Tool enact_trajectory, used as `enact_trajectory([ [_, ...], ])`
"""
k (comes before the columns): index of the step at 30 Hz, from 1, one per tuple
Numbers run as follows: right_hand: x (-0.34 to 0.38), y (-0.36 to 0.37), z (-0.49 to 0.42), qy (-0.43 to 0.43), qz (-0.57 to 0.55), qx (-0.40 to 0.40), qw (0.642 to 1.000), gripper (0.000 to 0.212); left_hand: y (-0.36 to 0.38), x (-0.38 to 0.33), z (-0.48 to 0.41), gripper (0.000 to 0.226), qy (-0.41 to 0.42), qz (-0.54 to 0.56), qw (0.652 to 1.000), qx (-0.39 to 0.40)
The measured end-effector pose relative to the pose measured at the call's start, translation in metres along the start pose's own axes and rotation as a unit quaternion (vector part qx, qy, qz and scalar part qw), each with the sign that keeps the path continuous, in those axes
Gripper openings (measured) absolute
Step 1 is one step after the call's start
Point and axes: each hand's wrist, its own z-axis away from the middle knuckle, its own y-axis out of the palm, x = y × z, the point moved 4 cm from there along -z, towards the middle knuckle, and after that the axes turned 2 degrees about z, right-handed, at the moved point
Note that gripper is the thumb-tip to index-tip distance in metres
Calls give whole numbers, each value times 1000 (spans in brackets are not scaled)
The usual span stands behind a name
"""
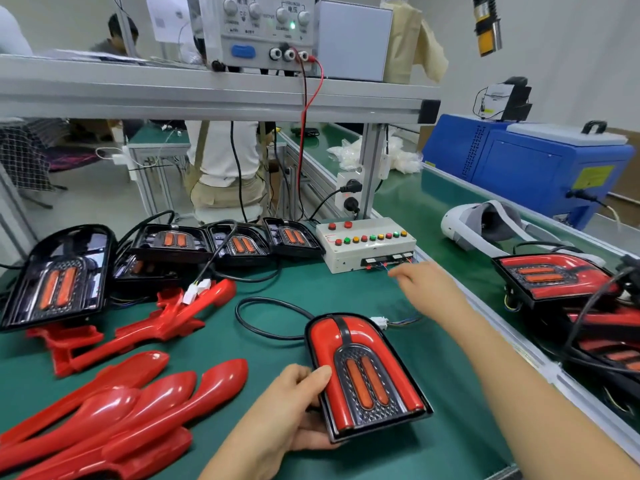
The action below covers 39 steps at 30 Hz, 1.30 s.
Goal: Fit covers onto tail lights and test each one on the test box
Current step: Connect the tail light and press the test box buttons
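- The person is working partway through the batch: covered tail lights (pixel 550 278) are lying piled to the right of the test box (pixel 367 244). Uncovered tail lights (pixel 239 242) are waiting to its left, and loose red covers (pixel 138 386) are lying left of the box, nearer the person.
- The tail light (pixel 363 372) in front of the test box is already wearing its cover. Its white plug (pixel 379 322) is lying unconnected in front of the box, so its test appears not yet done.
- The left hand (pixel 294 407) is gripping that light's left edge, thumb over the cover and fingers curled beneath.
- The right hand (pixel 426 282) is reaching to the thin leads (pixel 388 270) at the test box's front, apart from the light. Whether it is pinching one is too blurred to tell.
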Motion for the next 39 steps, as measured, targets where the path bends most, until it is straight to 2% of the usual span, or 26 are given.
enact_trajectory([
  [6,42,21,-69,-78,123,74,987,59,-4,2,-3,28,-30,0,999,16],
  [17,57,33,-93,-118,229,68,964,69,-2,2,-1,23,-13,-4,1000,16],
  [26,58,35,-90,-117,244,65,960,68,-3,3,-3,25,-20,-2,1000,15],
  [29,54,35,-91,-118,217,72,966,67,-4,5,-4,25,-18,2,1000,21],
  [34,32,31,-98,-51,175,77,980,59,-6,6,-6,26,-17,8,1000,20],
  [39,27,29,-98,-53,207,94,972,60,-6,6,-7,24,-25,20,999,19],
])
